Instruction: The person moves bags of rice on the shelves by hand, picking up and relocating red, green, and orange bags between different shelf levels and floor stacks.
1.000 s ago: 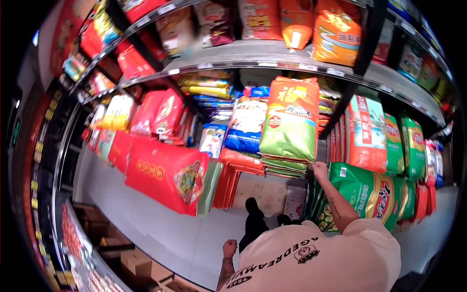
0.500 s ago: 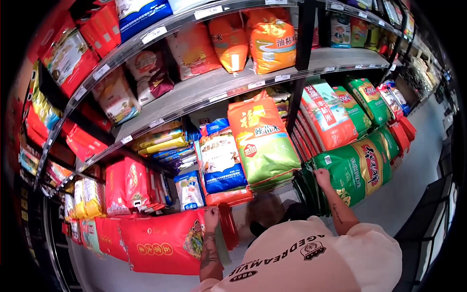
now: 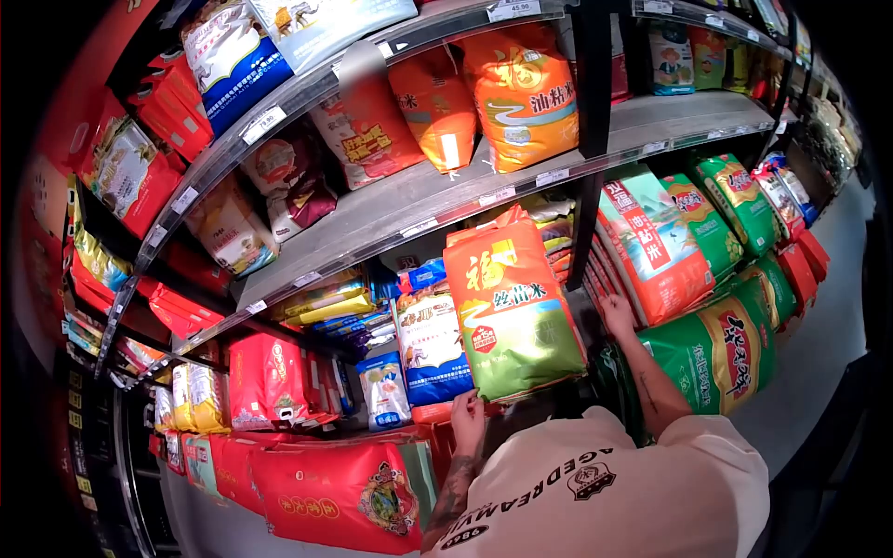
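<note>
My left hand (image 3: 468,418) has its fingers curled at the lower left corner of an orange and green rice bag (image 3: 510,316); whether it grips the bag is hard to see. My right hand (image 3: 616,314), fingers also bent, is right of that bag, beside the left edge of a stack of red bags topped by a red and teal bag (image 3: 651,244). What its fingers hold, if anything, is too small to tell. Left of the orange and green bag lies a white and blue bag (image 3: 433,344).
A long red bag (image 3: 326,488) lies at the lower left, and a large green bag (image 3: 712,358) at the right. The shelf above (image 3: 363,209) holds several orange bags (image 3: 521,93). A black upright post (image 3: 595,84) stands between shelf sections.
My left hand has moved right, from the end of the red bag to the orange and green bag. My right hand has left the green bag's edge and is now by the red stack.
</note>
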`<action>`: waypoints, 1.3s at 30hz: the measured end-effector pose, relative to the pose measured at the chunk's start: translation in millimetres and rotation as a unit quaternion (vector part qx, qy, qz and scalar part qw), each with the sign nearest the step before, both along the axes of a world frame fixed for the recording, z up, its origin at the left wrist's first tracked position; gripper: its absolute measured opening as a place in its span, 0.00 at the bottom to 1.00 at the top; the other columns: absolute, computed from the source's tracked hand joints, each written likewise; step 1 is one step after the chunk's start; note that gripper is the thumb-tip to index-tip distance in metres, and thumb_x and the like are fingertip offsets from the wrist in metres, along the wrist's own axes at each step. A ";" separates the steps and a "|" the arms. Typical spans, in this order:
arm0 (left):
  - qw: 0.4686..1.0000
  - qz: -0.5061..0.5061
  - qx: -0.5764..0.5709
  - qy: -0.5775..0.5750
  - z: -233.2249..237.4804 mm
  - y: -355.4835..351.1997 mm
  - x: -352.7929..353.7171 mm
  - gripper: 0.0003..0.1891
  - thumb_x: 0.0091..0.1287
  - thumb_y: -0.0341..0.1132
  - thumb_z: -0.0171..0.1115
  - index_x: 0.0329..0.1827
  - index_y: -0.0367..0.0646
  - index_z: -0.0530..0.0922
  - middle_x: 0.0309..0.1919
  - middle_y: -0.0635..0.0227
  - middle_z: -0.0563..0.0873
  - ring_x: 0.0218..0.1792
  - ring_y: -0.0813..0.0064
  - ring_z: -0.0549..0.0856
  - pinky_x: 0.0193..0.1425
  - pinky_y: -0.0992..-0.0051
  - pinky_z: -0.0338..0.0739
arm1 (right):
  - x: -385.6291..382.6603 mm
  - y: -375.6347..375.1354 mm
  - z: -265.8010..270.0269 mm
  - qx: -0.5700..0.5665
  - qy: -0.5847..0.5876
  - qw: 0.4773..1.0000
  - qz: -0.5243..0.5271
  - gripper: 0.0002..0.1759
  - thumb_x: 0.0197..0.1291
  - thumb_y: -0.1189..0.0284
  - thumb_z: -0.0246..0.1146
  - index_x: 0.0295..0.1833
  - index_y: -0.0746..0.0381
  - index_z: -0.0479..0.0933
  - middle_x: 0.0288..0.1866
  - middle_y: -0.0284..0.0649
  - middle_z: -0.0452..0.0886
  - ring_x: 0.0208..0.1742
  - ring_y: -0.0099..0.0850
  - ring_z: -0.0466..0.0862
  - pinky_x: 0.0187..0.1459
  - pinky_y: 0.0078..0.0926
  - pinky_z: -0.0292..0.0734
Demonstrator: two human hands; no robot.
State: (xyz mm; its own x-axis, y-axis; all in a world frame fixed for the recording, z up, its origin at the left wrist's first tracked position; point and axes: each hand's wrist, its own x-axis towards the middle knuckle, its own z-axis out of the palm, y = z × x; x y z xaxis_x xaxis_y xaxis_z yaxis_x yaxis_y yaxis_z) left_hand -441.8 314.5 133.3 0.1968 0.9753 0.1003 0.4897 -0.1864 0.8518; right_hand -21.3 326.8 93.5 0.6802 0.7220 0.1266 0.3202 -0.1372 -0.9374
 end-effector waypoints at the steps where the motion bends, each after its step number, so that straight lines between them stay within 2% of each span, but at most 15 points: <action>1: 0.999 0.016 0.027 0.009 3.4 1.3 7.2 0.11 0.62 0.27 0.57 0.47 0.36 0.77 0.40 0.58 0.78 0.41 0.69 0.79 0.40 0.75 0.76 | 6.9 20.0 0.7 -0.006 0.014 1.000 0.010 0.21 0.57 0.67 0.61 0.16 0.66 0.67 0.11 0.36 0.65 0.16 0.23 0.66 0.21 0.29 0.61; 3: 0.995 0.040 0.092 0.021 10.6 18.2 34.1 0.11 0.61 0.27 0.57 0.47 0.37 0.76 0.42 0.57 0.77 0.42 0.67 0.78 0.40 0.74 0.76 | 14.5 56.3 6.5 0.056 -0.008 0.996 0.073 0.21 0.57 0.66 0.60 0.17 0.67 0.66 0.13 0.39 0.65 0.16 0.25 0.67 0.22 0.29 0.62; 4: 0.997 0.044 0.055 0.016 14.7 23.8 44.6 0.14 0.60 0.28 0.58 0.50 0.37 0.75 0.45 0.56 0.76 0.46 0.62 0.77 0.47 0.71 0.74 | 12.5 69.2 15.7 0.059 -0.017 0.995 0.076 0.21 0.57 0.66 0.60 0.18 0.67 0.66 0.13 0.39 0.66 0.17 0.25 0.67 0.22 0.30 0.62; 8: 0.989 0.023 0.113 0.095 24.0 39.6 79.9 0.19 0.58 0.32 0.59 0.53 0.37 0.73 0.52 0.53 0.73 0.54 0.53 0.71 0.60 0.62 0.66 | 5.7 96.8 11.5 0.026 0.018 0.993 0.113 0.19 0.57 0.66 0.61 0.21 0.68 0.67 0.16 0.46 0.67 0.18 0.30 0.69 0.23 0.30 0.64; 12: 0.964 -0.002 0.134 0.230 22.9 34.7 101.3 0.26 0.57 0.37 0.61 0.60 0.40 0.68 0.57 0.50 0.67 0.58 0.49 0.68 0.61 0.57 0.64 | -13.1 74.6 26.3 -0.035 0.032 0.984 0.171 0.16 0.57 0.68 0.60 0.23 0.68 0.71 0.16 0.48 0.69 0.18 0.32 0.72 0.23 0.31 0.66; 16: 0.961 -0.040 0.119 0.247 30.1 34.2 96.7 0.29 0.56 0.36 0.62 0.62 0.40 0.66 0.59 0.48 0.66 0.59 0.48 0.67 0.62 0.57 0.63 | -37.9 45.7 4.4 -0.026 0.034 0.981 0.192 0.16 0.57 0.68 0.60 0.21 0.67 0.70 0.14 0.41 0.70 0.18 0.24 0.70 0.22 0.28 0.65; 19: 0.960 -0.068 0.121 0.244 30.5 39.8 90.1 0.31 0.56 0.37 0.64 0.62 0.39 0.65 0.60 0.48 0.65 0.60 0.48 0.66 0.63 0.56 0.63 | -39.7 45.3 7.5 -0.011 0.028 0.982 0.188 0.15 0.57 0.69 0.60 0.22 0.67 0.70 0.15 0.42 0.70 0.18 0.24 0.71 0.22 0.28 0.65; 22: 0.959 -0.084 0.122 0.243 28.3 43.9 81.1 0.32 0.56 0.38 0.66 0.63 0.38 0.64 0.61 0.48 0.64 0.61 0.48 0.65 0.64 0.56 0.62 | -21.5 70.4 32.8 -0.020 0.025 0.983 0.181 0.13 0.55 0.70 0.61 0.24 0.67 0.71 0.18 0.48 0.72 0.19 0.35 0.75 0.24 0.31 0.67; 24: 0.959 -0.093 0.117 0.239 30.2 47.7 79.6 0.33 0.56 0.40 0.67 0.63 0.38 0.64 0.62 0.48 0.64 0.61 0.48 0.65 0.64 0.57 0.62 | -6.3 96.6 48.6 0.016 -0.017 0.988 0.151 0.14 0.55 0.70 0.62 0.23 0.67 0.70 0.17 0.47 0.71 0.18 0.33 0.74 0.23 0.30 0.67; 27: 0.962 -0.091 0.102 0.238 31.1 49.0 77.8 0.34 0.55 0.40 0.67 0.63 0.38 0.64 0.63 0.48 0.63 0.62 0.48 0.64 0.64 0.57 0.62 | 11.0 135.1 67.9 0.014 0.042 0.992 0.119 0.13 0.55 0.70 0.63 0.25 0.66 0.71 0.17 0.43 0.74 0.17 0.33 0.74 0.23 0.28 0.68; 30: 0.963 -0.089 0.103 0.231 32.9 47.1 77.5 0.34 0.55 0.39 0.67 0.64 0.39 0.63 0.63 0.49 0.62 0.63 0.48 0.63 0.65 0.57 0.61 | 9.0 152.8 76.3 0.017 0.049 0.990 0.130 0.10 0.54 0.71 0.62 0.28 0.65 0.72 0.20 0.41 0.75 0.21 0.35 0.76 0.26 0.28 0.69; 33: 0.966 -0.084 0.097 0.227 30.9 47.7 75.7 0.34 0.56 0.39 0.67 0.64 0.40 0.63 0.63 0.48 0.62 0.63 0.47 0.63 0.65 0.58 0.61 | -27.1 141.5 75.9 0.005 -0.064 0.990 0.122 0.07 0.52 0.72 0.62 0.32 0.65 0.73 0.28 0.42 0.75 0.30 0.38 0.77 0.32 0.29 0.71; 35: 0.968 -0.088 0.094 0.216 32.7 49.0 74.3 0.34 0.56 0.39 0.67 0.65 0.40 0.63 0.63 0.48 0.62 0.62 0.47 0.63 0.65 0.58 0.61 | -59.5 121.8 79.8 0.119 -0.220 0.961 0.122 0.11 0.50 0.71 0.63 0.38 0.65 0.73 0.39 0.43 0.73 0.41 0.41 0.75 0.43 0.32 0.71; 37: 0.969 -0.089 0.095 0.209 34.0 50.8 72.8 0.35 0.56 0.39 0.67 0.65 0.41 0.62 0.63 0.48 0.62 0.62 0.47 0.63 0.65 0.58 0.61 | -94.2 96.5 81.4 -0.006 -0.239 0.952 0.189 0.19 0.49 0.68 0.63 0.47 0.64 0.73 0.51 0.47 0.71 0.53 0.46 0.71 0.54 0.40 0.66; 39: 0.969 -0.092 0.098 0.209 32.2 52.6 68.2 0.35 0.56 0.40 0.67 0.65 0.41 0.62 0.63 0.49 0.61 0.62 0.47 0.63 0.65 0.58 0.62 | -114.4 79.6 76.1 0.001 -0.303 0.932 0.199 0.24 0.50 0.65 0.62 0.53 0.63 0.70 0.57 0.50 0.67 0.60 0.48 0.66 0.59 0.45 0.60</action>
State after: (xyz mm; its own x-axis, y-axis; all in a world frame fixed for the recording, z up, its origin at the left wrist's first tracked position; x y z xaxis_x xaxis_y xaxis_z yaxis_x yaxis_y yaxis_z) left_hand -373.6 367.1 165.6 0.4291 0.8899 0.1546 0.7275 -0.4420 0.5248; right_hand -135.7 406.4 169.6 0.1621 0.9015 0.4014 0.8159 0.1063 -0.5683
